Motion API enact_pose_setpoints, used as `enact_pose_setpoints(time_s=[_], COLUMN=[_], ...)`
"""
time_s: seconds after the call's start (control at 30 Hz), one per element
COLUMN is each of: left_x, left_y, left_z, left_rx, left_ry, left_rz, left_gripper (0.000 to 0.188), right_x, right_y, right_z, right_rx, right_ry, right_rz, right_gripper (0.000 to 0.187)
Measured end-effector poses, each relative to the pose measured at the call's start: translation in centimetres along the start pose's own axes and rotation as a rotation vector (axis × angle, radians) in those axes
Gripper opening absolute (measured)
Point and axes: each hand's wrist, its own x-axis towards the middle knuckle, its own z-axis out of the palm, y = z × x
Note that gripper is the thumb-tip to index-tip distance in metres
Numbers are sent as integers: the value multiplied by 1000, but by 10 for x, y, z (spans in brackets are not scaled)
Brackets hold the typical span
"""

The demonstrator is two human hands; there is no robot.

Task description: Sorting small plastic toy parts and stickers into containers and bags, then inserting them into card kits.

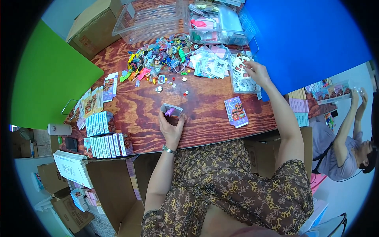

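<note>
My left hand [171,129] is wrapped around a small open card box [176,107], held upright just above the table. A purple trinket [169,112] shows inside its open top. At the right, my right hand [257,73] reaches over a clear plastic tray [246,87] of small white packets. Its fingers close on a white piece with holes [239,62] lying at the top of that tray; its exact kind is unclear. Between the hands and nearer me lie flat purple printed boxes [237,112].
A heap of colourful trinkets [158,55] covers the table's far middle, beside printed cards [215,65]. Clear bins [152,23] stand behind. Filled boxes [104,145] stand in rows at left, near flat cartons [91,102]. Green and blue panels flank the table. A co-worker [339,146] works at right.
</note>
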Motion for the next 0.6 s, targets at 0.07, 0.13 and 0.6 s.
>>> enact_pose_setpoints(time_s=[0.07, 0.13, 0.6], left_x=[1, 4, 1], left_y=[2, 4, 3], left_z=[1, 4, 2], left_rx=[-3, -6, 16], left_ry=[-7, -18, -9], left_rz=[4, 12, 8], left_gripper=[83, 83, 83], right_x=[-5, -8, -1], right_y=[8, 41, -14], right_z=[3, 16, 8], right_rx=[54, -368, -630], right_ry=[-104, -196, -564], right_rz=[9, -345, -312], right_gripper=[29, 26, 30])
